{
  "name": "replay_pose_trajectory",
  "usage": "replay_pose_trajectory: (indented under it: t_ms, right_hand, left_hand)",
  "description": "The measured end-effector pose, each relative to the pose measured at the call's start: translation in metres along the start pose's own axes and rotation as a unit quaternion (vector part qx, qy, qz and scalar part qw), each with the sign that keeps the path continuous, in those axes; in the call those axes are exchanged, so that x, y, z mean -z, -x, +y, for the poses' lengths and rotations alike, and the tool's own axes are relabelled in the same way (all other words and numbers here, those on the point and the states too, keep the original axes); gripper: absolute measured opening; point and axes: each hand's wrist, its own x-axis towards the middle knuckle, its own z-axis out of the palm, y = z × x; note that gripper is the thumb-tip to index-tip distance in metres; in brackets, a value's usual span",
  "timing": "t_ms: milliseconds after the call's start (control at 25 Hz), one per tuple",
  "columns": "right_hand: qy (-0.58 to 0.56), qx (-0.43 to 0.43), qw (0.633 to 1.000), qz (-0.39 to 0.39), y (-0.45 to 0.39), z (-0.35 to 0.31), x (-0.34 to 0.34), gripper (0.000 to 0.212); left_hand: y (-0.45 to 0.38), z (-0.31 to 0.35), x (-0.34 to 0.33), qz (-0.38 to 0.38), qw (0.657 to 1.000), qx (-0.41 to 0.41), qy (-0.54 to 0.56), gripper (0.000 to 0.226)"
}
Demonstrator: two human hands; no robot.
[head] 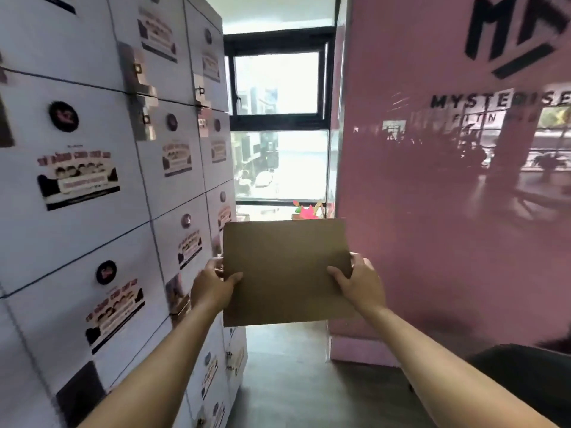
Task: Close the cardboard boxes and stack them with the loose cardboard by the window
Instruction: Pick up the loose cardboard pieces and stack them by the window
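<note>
On our left stands a tall bank of white locker doors, each carrying a printed sticker and a small round dark badge, with metal hasps along the seams between the columns. Our left hand reaches out from a bare forearm and grips the left edge of a flat rectangular sheet of brown cardboard, thumb lying over the face that turns toward us and the fingers curled round behind. We hold this sheet up in front of us at about chest level, tilted slightly away, in the narrow passage between the lockers and the wall, so that its top edge covers the bottom of the black-framed window ahead, which is bright with daylight and shows blurred buildings outside. Just above the sheet's top edge we see a small patch of pink and red flowers near the sill. Our right hand grips the right edge of the sheet the same way, thumb on the near face and fingers wrapped behind it. Farther right rises a glossy pink wall bearing black lettering and a large black logo, its surface reflecting a room. Below lies grey wood-look flooring, and a dark rounded shape sits at the lower right corner.
</note>
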Motion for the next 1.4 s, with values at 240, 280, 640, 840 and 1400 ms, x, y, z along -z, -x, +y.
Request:
replay_pose_trajectory:
  t_ms: [240, 280, 640, 840, 1400]
  right_hand:
    - [-0.021, -0.011, 1.000, 0.010, -0.155, 0.071, -0.054, 0.055]
    - [-0.026, -0.009, 1.000, 0.006, -0.187, 0.079, -0.064, 0.055]
    - [-0.054, -0.013, 0.997, -0.053, -0.416, 0.106, -0.210, 0.062]
    - [-0.029, -0.049, 0.996, -0.071, -0.510, 0.130, -0.312, 0.068]
    - [0.001, -0.107, 0.987, -0.116, -0.840, 0.176, -0.535, 0.067]
  left_hand:
    - [-0.137, 0.009, -0.126, -0.011, 1.000, 0.001, 0.016, 0.051]
    - [-0.163, 0.013, -0.143, -0.013, 1.000, 0.010, 0.017, 0.050]
    - [-0.367, -0.002, -0.230, 0.012, 0.997, 0.070, -0.015, 0.045]
    - [-0.495, -0.043, -0.286, -0.012, 0.995, 0.089, -0.033, 0.042]
    - [-0.863, -0.107, -0.459, -0.056, 0.988, 0.121, -0.075, 0.052]
